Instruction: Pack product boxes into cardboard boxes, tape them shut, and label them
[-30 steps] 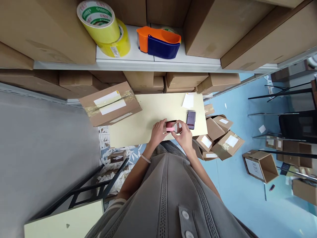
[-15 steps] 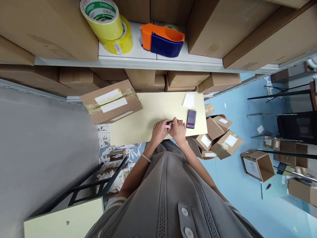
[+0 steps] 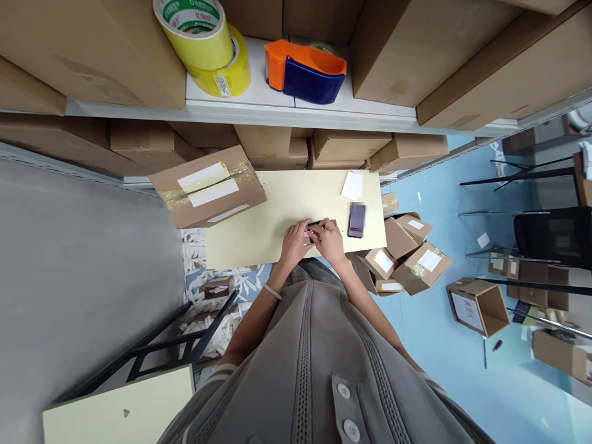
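Close together over the front of the pale table [image 3: 277, 197], both hands are closed around a small dark object with a pink part [image 3: 313, 234]. Fingers cover most of it, so its kind cannot be made out. My left hand [image 3: 294, 242] grips its left side, and my right hand [image 3: 329, 242] has bent fingers over its right side and top. To the right of my right hand lies a phone [image 3: 356, 221] with its screen lit. A white paper [image 3: 353, 185] rests behind the phone.
A taped carton [image 3: 208, 187] sits at the table's left end. Above is a shelf [image 3: 259, 114] with yellow tape rolls [image 3: 203, 49], an orange and blue tape dispenser [image 3: 308, 73] and cartons. Several boxes [image 3: 407, 253] are heaped on the floor to the right.
My right fingers have shifted across the dark object and its angle has changed slightly; a longer dark edge now shows behind the fingers. Phone, paper and taped carton stay in place.
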A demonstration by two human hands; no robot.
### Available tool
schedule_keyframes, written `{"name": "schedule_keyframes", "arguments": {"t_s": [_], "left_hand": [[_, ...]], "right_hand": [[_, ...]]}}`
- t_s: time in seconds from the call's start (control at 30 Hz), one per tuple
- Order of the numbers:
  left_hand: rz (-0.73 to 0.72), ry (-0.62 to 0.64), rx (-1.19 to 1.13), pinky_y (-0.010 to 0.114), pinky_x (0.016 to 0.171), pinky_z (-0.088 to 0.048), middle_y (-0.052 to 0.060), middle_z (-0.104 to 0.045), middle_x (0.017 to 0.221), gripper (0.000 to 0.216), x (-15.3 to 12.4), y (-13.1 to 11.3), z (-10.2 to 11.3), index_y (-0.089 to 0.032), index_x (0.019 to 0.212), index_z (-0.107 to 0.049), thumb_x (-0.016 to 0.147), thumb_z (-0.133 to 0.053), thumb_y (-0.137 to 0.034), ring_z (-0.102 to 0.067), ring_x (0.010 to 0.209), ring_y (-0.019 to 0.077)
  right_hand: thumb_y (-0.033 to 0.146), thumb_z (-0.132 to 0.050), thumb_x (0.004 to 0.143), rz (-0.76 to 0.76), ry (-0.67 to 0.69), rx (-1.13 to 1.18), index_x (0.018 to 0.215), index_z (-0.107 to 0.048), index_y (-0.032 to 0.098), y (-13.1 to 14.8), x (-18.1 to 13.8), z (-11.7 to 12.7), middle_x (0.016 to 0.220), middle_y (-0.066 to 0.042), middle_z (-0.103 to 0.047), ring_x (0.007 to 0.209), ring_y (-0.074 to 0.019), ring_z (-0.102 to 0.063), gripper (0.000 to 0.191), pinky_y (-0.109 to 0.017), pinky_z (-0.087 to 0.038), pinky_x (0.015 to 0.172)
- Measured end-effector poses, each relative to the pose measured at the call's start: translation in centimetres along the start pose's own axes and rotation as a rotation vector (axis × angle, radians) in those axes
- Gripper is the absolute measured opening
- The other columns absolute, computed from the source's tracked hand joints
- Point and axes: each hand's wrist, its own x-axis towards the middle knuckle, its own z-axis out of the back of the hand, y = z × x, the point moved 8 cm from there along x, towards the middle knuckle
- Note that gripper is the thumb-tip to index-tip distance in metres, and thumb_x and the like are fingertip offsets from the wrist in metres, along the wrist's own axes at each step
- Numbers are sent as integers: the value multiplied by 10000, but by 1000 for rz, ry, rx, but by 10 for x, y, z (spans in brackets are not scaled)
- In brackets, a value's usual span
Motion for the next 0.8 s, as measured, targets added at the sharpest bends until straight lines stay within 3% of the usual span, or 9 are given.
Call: {"name": "schedule_keyframes", "arguments": {"t_s": [0.3, 0.57, 0.7, 0.8], "left_hand": [[48, -27, 20, 406, 1048, -439, 75, -633, 1269, 621, -4, 2, 1, -263, 1354, -462, 796, -721, -184, -607, 1180, 261], [48, -53, 29, 409, 1034, -450, 77, -626, 1270, 556, -2, -6, -1, -257, 1321, -482, 813, -688, -165, -601, 1191, 270], [66, -41, 13, 412, 1021, -461, 77, -620, 1285, 529, -2, -7, -2, -260, 1302, -487, 818, -667, -151, -596, 1199, 275], [49, -29, 5, 414, 1023, -461, 77, -619, 1286, 548, -2, -8, -2, -258, 1295, -487, 797, -676, -132, -588, 1206, 276]], "right_hand": [[261, -608, 927, 16, 18, 141, 944, -710, 249, -12, 2, -14, 955, -51, -558, 979, -217, -549, 104, -348, -402, 898], [295, -592, 876, -189, -155, 372, 708, -553, 221, -23, -2, -16, 824, -28, -545, 814, -188, -545, 188, -311, -449, 761], [308, -539, 884, -251, -227, 497, 716, -481, 231, -27, -6, -16, 821, -23, -531, 724, -163, -534, 193, -283, -454, 668], [302, -508, 906, -271, -242, 446, 735, -485, 235, -26, -7, -14, 816, -32, -544, 759, -176, -546, 185, -281, -458, 680]]}}
